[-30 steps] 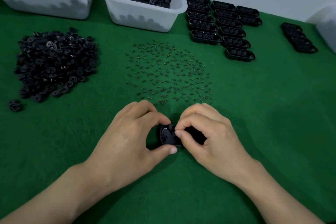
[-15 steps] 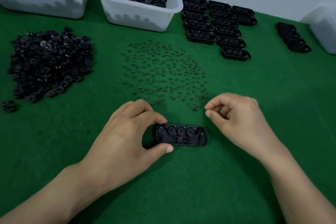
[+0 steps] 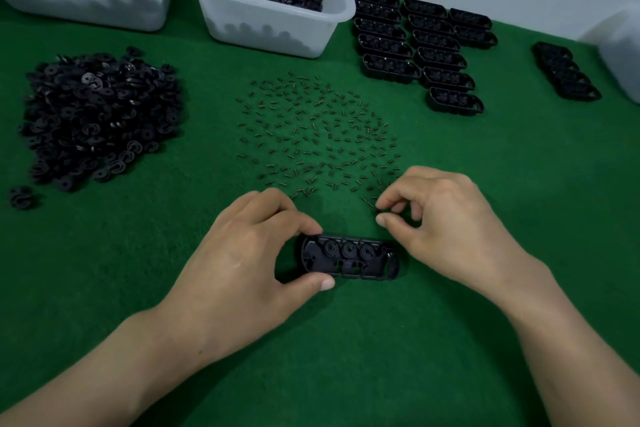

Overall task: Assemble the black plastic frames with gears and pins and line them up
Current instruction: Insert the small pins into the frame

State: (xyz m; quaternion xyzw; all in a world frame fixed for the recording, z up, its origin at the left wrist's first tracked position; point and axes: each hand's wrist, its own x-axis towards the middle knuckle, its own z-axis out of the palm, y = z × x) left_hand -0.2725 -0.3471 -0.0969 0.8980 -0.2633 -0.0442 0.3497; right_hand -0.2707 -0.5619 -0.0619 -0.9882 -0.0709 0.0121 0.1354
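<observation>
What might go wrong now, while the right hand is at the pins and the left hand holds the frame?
1. The pins are tiny and lie close together on the green mat; the right hand may pinch two, or drop one where it is hard to find.
2. The left hand grips only the left end of the frame; pressing near its other end might tilt it and unseat the gears.

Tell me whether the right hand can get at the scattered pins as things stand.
Probably yes. The right hand sits at the near edge of the pins, fingertips beside the closest ones, nothing between. The left hand holds the frame nearer, out of the way.
</observation>
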